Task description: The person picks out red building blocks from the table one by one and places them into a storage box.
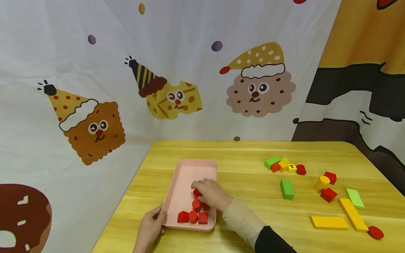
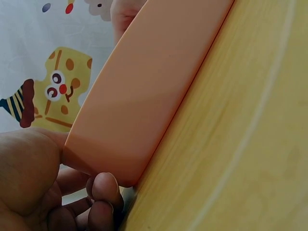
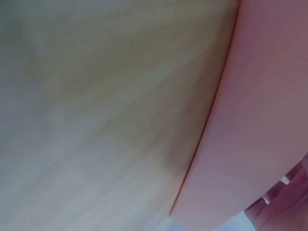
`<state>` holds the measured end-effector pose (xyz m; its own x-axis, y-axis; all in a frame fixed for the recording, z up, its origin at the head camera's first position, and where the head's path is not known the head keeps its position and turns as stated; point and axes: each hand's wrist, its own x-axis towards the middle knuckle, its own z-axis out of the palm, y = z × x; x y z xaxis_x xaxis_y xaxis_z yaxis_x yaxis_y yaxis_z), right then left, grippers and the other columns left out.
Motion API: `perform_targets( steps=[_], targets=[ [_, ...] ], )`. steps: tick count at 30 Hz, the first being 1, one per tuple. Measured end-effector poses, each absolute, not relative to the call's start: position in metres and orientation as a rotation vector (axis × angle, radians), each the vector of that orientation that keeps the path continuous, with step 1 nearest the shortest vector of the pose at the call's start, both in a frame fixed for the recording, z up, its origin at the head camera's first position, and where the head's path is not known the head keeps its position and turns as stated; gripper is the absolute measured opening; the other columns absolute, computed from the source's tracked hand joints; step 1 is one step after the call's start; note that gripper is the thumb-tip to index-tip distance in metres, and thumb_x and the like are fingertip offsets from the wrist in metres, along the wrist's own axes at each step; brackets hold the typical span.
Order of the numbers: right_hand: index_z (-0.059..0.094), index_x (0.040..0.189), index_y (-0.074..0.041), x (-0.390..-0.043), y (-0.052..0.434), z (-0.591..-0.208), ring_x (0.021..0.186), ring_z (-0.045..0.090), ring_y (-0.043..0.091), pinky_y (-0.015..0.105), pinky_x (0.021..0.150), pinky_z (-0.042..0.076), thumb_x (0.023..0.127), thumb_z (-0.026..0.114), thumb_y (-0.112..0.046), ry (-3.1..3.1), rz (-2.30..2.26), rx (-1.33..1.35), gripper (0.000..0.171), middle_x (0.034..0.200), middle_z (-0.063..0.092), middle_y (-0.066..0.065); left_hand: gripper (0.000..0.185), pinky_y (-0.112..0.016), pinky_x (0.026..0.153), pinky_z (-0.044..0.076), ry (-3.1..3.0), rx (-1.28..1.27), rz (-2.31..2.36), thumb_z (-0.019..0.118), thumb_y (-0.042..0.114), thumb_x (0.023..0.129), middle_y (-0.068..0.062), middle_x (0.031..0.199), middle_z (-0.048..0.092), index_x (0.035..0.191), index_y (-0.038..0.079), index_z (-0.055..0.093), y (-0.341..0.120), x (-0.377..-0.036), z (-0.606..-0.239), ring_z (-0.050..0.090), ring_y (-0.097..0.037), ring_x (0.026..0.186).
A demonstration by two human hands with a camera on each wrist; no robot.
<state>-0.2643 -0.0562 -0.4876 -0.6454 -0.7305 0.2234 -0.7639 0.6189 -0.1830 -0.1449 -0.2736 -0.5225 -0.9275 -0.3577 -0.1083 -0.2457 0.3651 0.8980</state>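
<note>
Our left hand [image 1: 151, 225] grips the pink tray [image 1: 181, 175] near the table's left edge; our right hand [image 1: 210, 192] pinches a red block [image 1: 197, 193]. Fumbled, it could tumble among the others.

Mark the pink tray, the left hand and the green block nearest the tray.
tray [image 1: 190, 172]: head view, bare floor near its far end.
left hand [image 1: 150, 226]: head view, back of the hand at the tray's near left corner.
green block [image 1: 287, 188]: head view, its top face.
</note>
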Motion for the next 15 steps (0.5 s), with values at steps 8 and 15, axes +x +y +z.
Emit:
perform_targets(
  steps=[8, 15],
  targets=[
    [0.068, 0.111, -0.014, -0.261, -0.039, -0.486, 0.084, 0.056, 0.015, 0.028, 0.077, 0.048, 0.082, 0.079, -0.023, -2.648, 0.440, 1.257, 0.033, 0.098, 0.066, -0.002, 0.043, -0.030, 0.042, 0.047, -2.508, 0.550, -1.620, 0.057, 0.019, 0.097, -0.007, 0.078, 0.060, 0.132, -0.004, 0.056, -0.272, -0.144, -0.525, 0.052, -0.017, 0.048],
    [0.070, 0.107, -0.013, -0.259, -0.020, -0.481, 0.090, 0.055, 0.017, 0.030, 0.081, 0.049, 0.083, 0.077, -0.019, -2.578, 0.462, 1.195, 0.026, 0.102, 0.065, 0.000, 0.041, -0.029, 0.041, 0.046, -2.486, 0.561, -1.643, 0.056, 0.015, 0.095, -0.008, 0.079, 0.059, 0.132, -0.003, 0.057, -0.271, -0.144, -0.526, 0.051, -0.016, 0.048]
  ],
)
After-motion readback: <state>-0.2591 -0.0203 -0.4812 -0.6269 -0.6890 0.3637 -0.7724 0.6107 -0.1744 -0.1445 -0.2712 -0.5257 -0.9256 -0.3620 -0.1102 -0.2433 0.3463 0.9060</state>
